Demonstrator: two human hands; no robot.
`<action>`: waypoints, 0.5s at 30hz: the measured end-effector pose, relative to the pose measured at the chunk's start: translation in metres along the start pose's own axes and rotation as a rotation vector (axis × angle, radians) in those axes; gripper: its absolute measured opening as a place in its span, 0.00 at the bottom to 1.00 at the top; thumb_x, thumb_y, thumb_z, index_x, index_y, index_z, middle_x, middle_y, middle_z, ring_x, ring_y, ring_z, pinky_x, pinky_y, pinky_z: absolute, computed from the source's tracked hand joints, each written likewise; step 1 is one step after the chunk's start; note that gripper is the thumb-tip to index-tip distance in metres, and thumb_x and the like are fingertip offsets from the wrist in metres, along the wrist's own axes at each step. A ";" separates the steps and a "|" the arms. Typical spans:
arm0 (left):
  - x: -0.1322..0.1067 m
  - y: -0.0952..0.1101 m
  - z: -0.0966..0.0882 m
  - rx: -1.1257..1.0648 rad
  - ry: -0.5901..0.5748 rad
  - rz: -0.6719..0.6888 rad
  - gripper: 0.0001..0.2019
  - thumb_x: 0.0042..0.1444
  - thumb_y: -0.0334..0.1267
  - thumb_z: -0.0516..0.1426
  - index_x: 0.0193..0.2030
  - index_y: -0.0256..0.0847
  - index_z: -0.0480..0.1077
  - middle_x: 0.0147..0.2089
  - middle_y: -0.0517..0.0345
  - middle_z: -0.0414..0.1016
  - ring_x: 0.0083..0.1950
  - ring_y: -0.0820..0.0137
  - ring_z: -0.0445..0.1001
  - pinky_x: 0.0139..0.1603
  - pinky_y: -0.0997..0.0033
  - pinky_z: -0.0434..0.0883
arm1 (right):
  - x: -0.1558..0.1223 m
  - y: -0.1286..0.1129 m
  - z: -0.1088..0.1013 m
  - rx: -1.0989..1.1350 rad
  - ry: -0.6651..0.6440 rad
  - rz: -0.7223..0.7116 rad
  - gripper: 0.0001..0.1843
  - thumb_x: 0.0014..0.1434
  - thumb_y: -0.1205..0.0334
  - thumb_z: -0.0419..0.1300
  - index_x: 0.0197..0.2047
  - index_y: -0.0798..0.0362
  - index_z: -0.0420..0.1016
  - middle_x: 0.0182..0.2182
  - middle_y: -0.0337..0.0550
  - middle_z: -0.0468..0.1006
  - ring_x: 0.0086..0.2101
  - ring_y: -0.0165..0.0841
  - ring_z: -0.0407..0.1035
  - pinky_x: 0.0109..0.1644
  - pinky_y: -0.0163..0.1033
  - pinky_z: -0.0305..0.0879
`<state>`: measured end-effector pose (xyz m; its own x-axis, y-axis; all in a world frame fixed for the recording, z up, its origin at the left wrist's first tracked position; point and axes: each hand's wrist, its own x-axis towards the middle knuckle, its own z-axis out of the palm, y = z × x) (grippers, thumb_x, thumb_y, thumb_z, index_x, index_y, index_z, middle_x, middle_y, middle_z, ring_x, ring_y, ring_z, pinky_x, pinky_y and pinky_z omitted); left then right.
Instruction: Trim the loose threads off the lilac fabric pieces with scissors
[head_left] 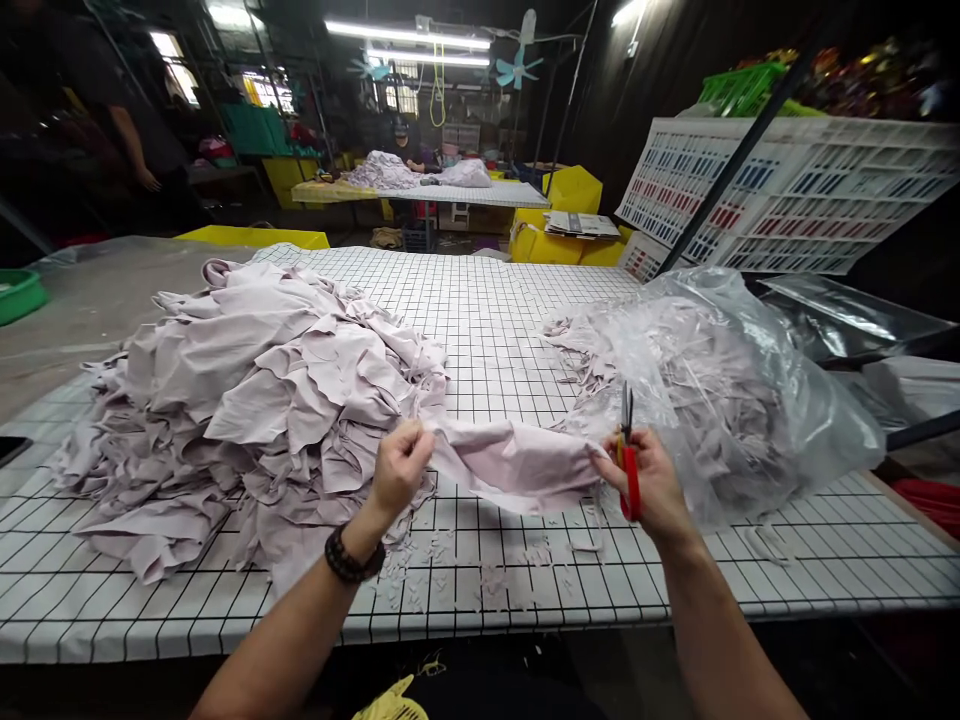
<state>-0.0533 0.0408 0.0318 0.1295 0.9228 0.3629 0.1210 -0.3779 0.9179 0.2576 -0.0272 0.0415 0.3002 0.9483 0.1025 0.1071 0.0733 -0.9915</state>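
**Pale pink cloth (510,465) spans the space above a gridded table (495,350)**

Fabric scraps (495,585) litter the near edge of the table as a worker, a dark beaded bracelet (352,558) at the left wrist, holds the cloth by both ends. The left hand (405,465) is closed in a fist on one end; the right hand (652,485) pinches the other between thumb and fingertips while gripping red-handled scissors (631,485), blades pointing away. The cloth sags slightly between the hands, in front of the worker. To the left rises a large heap of fabric (277,360); to the right, a clear plastic bag (817,410) covers much of another fabric pile (577,345). Beyond stand a white crate (795,185) and a yellow bin (532,238). Farther back, a seated person (403,145) works at a second table (502,194) bearing more fabric, beneath teal fans (517,70) and tube lights (409,36).
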 end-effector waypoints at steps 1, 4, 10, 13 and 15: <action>0.021 0.004 0.004 0.013 -0.004 0.041 0.17 0.57 0.37 0.53 0.19 0.39 0.55 0.22 0.63 0.55 0.26 0.74 0.56 0.28 0.73 0.56 | -0.017 -0.001 0.000 0.023 -0.035 0.054 0.22 0.46 0.57 0.70 0.39 0.48 0.62 0.36 0.39 0.71 0.34 0.32 0.68 0.38 0.36 0.66; 0.082 0.019 0.031 0.049 -0.038 0.135 0.16 0.56 0.36 0.53 0.18 0.39 0.57 0.20 0.63 0.57 0.25 0.75 0.59 0.30 0.73 0.58 | -0.067 -0.002 0.025 0.126 -0.164 0.188 0.24 0.44 0.59 0.71 0.37 0.48 0.61 0.34 0.36 0.71 0.31 0.28 0.66 0.34 0.34 0.65; 0.150 0.022 0.103 0.240 -0.452 0.127 0.10 0.50 0.32 0.55 0.20 0.37 0.63 0.28 0.58 0.66 0.33 0.71 0.66 0.38 0.72 0.62 | -0.102 0.008 0.078 0.265 -0.559 0.343 0.18 0.51 0.58 0.67 0.36 0.49 0.60 0.44 0.42 0.73 0.25 0.23 0.61 0.30 0.33 0.62; 0.148 0.005 0.104 0.255 -0.473 0.046 0.06 0.42 0.32 0.62 0.25 0.36 0.67 0.38 0.53 0.69 0.42 0.66 0.68 0.46 0.69 0.63 | -0.080 0.028 0.068 0.132 -0.355 0.271 0.17 0.52 0.57 0.65 0.37 0.48 0.59 0.45 0.43 0.74 0.27 0.26 0.64 0.30 0.34 0.63; 0.134 -0.008 0.089 0.241 -0.413 -0.026 0.07 0.44 0.32 0.62 0.31 0.36 0.69 0.44 0.50 0.68 0.47 0.64 0.66 0.51 0.67 0.62 | -0.062 0.045 0.056 -0.059 -0.193 0.200 0.16 0.52 0.57 0.63 0.38 0.48 0.59 0.42 0.44 0.75 0.30 0.30 0.66 0.32 0.35 0.64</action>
<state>0.0506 0.1605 0.0589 0.4977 0.8436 0.2016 0.3480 -0.4071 0.8445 0.1905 -0.0649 -0.0139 0.1359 0.9837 -0.1176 0.1209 -0.1343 -0.9835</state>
